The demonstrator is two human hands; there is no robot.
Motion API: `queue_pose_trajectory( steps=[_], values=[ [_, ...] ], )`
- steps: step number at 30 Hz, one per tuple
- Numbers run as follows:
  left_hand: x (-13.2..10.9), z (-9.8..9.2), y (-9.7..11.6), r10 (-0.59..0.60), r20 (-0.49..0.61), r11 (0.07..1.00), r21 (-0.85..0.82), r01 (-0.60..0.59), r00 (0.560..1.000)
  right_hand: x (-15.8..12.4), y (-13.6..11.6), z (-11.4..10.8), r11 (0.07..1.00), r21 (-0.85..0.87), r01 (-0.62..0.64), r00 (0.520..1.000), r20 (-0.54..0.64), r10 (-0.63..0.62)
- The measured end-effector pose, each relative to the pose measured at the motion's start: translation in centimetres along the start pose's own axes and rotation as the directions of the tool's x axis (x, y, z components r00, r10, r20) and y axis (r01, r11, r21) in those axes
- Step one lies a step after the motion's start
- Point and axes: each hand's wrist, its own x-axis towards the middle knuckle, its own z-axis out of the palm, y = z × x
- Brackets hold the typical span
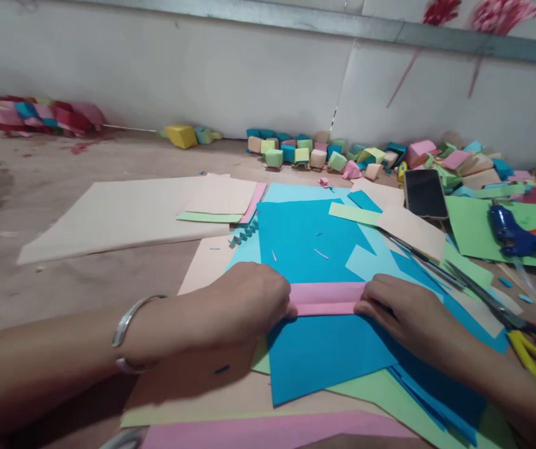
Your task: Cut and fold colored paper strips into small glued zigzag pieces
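A folded strip of pink paper (326, 298) stretches between my two hands, with a crease running along its length. My left hand (253, 302), a silver bangle on its wrist, pinches the strip's left end. At the right end, my right hand (392, 305) grips the strip between thumb and curled fingers. Under both hands lie blue paper sheets (328, 355), on top of light blue, green and peach paper. Small paper scraps are scattered on the upper blue sheet (305, 237).
Scissors (506, 318) and a phone (425, 194) lie to the right, near a blue glue gun (511, 231). Small folded paper boxes (291, 153) line the wall. A large pale sheet (123, 215) lies at left, beside a zigzag blue strip (244, 234).
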Motion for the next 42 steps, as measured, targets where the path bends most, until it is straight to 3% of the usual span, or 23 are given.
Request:
queue_pose_trajectory(
  steps=[4,12,24,32,34,38,40,42],
  values=[
    [0.1,-0.1,-0.5,-0.046,0.078,0.999,0.007,0.046,0.996,-0.1,0.1,0.0,1.000,-0.003,0.003,1.000,0.002,-0.003],
    [0.1,0.3,-1.0,0.018,0.023,0.999,-0.031,-0.018,1.000,-0.1,0.0,-0.1,1.000,0.008,0.022,0.999,-0.043,-0.022],
    [0.5,-0.5,-0.4,-0.052,0.079,0.998,-0.019,0.053,0.996,-0.3,0.0,-0.8,0.993,0.026,-0.117,0.993,0.025,0.116],
    [0.5,-0.3,-0.6,-0.049,0.060,0.999,-0.002,0.049,0.997,-0.3,0.8,-1.5,0.993,-0.031,-0.109,0.994,0.002,0.110],
    [0.3,0.0,-0.6,-0.051,0.009,0.999,0.019,0.051,0.999,-0.4,0.9,-1.5,0.994,-0.047,-0.101,0.995,-0.001,0.101],
    [-0.2,0.7,-0.2,0.081,-0.250,0.995,0.076,-0.064,0.965,-0.4,0.7,-1.6,0.996,-0.071,-0.052,0.998,-0.038,0.050],
    [-0.4,1.1,0.3,0.224,-0.265,0.974,0.098,-0.205,0.938,-0.4,0.7,-1.6,0.995,-0.098,0.007,0.999,-0.049,-0.012],
    [-0.5,1.2,0.8,0.331,-0.209,0.943,0.096,-0.317,0.920,-0.4,0.6,-1.6,0.987,-0.143,0.075,0.994,-0.066,-0.085]
  ],
)
